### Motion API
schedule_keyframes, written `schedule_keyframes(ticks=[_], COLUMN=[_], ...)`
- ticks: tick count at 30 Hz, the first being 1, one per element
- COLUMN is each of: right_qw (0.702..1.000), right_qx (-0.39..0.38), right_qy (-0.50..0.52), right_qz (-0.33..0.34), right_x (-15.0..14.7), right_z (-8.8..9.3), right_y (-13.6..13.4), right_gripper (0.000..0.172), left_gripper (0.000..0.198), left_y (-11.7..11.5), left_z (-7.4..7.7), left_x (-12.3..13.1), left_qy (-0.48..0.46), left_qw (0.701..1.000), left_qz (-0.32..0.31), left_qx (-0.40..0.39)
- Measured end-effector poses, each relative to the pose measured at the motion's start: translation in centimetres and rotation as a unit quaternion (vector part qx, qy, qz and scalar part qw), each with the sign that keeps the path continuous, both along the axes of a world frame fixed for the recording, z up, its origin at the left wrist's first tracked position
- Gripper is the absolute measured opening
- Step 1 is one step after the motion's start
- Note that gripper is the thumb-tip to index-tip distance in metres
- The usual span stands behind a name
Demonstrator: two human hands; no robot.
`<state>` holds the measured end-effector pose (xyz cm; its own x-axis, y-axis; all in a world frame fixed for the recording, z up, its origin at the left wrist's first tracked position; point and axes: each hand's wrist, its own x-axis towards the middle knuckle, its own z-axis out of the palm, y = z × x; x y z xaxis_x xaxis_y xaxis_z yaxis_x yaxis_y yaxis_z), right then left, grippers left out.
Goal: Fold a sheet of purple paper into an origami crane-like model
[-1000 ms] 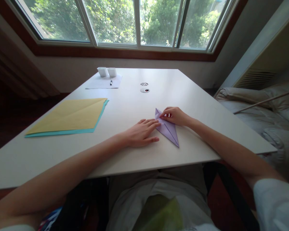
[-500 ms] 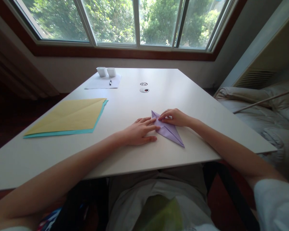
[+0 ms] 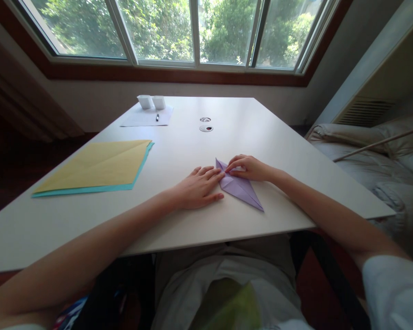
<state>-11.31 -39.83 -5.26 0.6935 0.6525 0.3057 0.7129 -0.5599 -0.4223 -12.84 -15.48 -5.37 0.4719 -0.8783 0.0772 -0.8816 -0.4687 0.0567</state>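
Observation:
A purple folded paper lies on the white table in front of me, pointed at its far left and near right ends. My left hand rests flat and open, its fingertips on the paper's left edge and its thumb on the tabletop. From the right, my right hand has its thumb and fingers brought together on the upper part of the paper, close to the left fingertips. What exactly lies between those fingertips is partly hidden.
Yellow paper overlaps turquoise paper at the left. Farther back, two small white containers and a pen rest on a white sheet. Two round fittings sit in the tabletop. A sofa stands to the right.
My left index finger has drawn back from the paper's middle to its left edge. The right fingertips have shifted slightly left, and the paper's middle flap looks flatter.

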Motion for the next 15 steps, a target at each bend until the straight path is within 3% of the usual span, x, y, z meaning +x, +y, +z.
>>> schedule_keyframes(ticks=[11, 15], right_qw=[1.000, 1.000], right_qx=[-0.020, -0.014], right_qy=[-0.002, -0.001], right_qz=[-0.014, -0.008], right_x=[-0.3, -0.2], right_z=[0.3, 0.2], right_y=[0.1, 0.0], right_gripper=[0.021, 0.022], left_gripper=[0.052, 0.055], left_y=[0.1, 0.0], left_z=[0.9, 0.8], left_x=[-1.6, -1.5], left_qy=[-0.015, -0.008], left_qw=[0.997, 0.997], left_qz=[-0.077, -0.073], left_qx=[-0.020, -0.013])
